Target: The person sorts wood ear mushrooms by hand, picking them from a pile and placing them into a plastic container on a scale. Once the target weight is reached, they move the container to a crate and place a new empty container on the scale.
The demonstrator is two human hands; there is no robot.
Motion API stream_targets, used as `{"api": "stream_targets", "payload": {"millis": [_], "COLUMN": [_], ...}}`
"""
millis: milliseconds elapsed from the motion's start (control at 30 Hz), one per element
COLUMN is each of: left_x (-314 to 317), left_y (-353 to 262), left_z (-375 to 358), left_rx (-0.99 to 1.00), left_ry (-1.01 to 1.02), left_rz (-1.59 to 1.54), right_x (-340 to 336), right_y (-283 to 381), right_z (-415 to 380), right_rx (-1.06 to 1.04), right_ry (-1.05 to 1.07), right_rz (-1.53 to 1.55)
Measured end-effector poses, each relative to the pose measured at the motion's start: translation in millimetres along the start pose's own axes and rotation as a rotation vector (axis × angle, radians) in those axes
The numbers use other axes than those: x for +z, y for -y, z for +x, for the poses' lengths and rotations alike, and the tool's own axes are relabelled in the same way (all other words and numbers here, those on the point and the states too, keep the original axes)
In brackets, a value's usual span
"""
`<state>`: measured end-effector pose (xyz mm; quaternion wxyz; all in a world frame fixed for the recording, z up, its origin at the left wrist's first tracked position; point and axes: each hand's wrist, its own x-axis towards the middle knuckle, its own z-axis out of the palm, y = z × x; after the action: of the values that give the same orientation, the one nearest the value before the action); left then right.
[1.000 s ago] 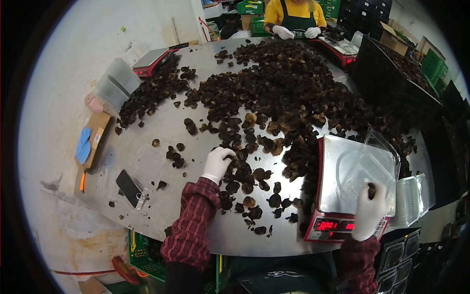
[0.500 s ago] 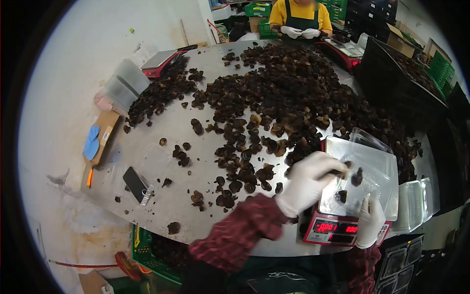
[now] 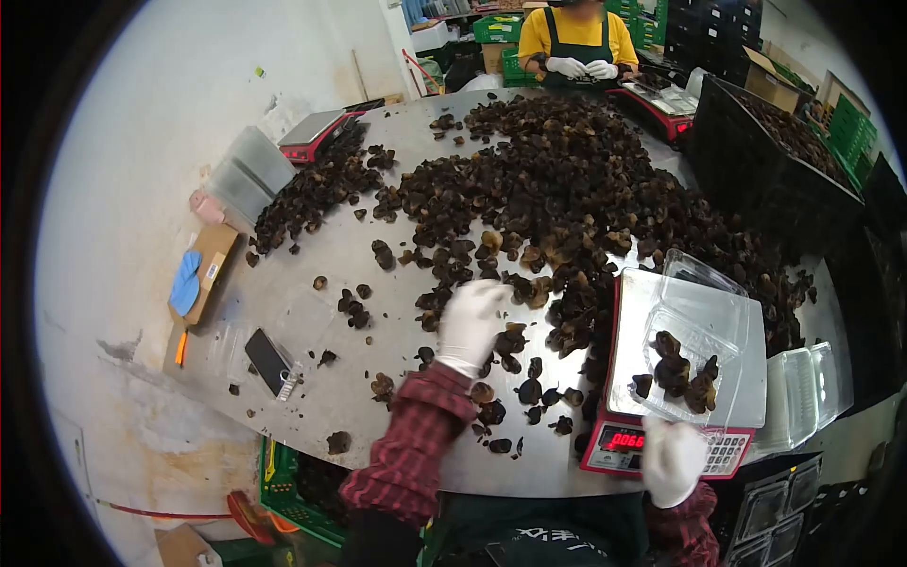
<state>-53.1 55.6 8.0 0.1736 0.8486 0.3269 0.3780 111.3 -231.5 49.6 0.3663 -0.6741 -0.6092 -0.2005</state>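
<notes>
My left hand (image 3: 472,326), in a white glove, reaches over the loose dark wood ear mushrooms (image 3: 524,250) left of the scale. Its fingers are bent together among the pieces; what they hold, if anything, is hidden. My right hand (image 3: 673,463), also gloved, is closed at the near rim of a clear plastic tray (image 3: 652,335), its fingers blurred. Several mushroom pieces (image 3: 673,369) lie in the tray. Under it is the metal plate of a red digital scale (image 3: 746,364), whose lit display begins 0.066.
More clear trays (image 3: 798,397) are stacked right of the scale. A phone (image 3: 268,359) and a cardboard box (image 3: 210,269) lie at the left. Across the table (image 3: 283,293), a person in a yellow shirt (image 3: 578,47) works near another scale (image 3: 661,109). A black crate (image 3: 765,151) stands right.
My left hand has moved left from the tray to the loose mushrooms. More pieces lie in the tray, and the display has risen from -0.001. My right hand has shifted slightly toward me.
</notes>
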Motion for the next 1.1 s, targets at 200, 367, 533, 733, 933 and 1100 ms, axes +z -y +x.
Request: {"api": "stream_targets", "payload": {"millis": [200,367,533,733,933,1100], "left_x": [-31.6,-55.1,-28.5,-12.5,-92.2,-202.9], "left_y": [123.1,102.8,86.8,104.7,63.3,81.1], "left_z": [-48.8,-35.4,-13.0,-5.9,-63.6,-173.1], "left_rx": [-0.271,-0.342,-0.112,-0.141,-0.263,-0.615], "left_ry": [0.166,0.429,0.313,0.374,0.108,0.539], "left_rz": [0.256,0.338,0.496,0.600,0.020,0.239], "right_x": [58.0,99.6,122.5,120.7,120.3,122.2], "right_y": [52.0,74.8,77.8,76.5,76.0,76.1], "right_z": [-32.4,-70.1,-84.7,-84.9,-83.6,-84.2], "right_rx": [-0.312,-0.220,-0.002,0.027,0.055,0.050], "right_ry": [0.458,0.581,0.566,0.552,0.593,0.564], "right_rz": [0.290,0.376,0.407,0.435,0.439,0.452]}}
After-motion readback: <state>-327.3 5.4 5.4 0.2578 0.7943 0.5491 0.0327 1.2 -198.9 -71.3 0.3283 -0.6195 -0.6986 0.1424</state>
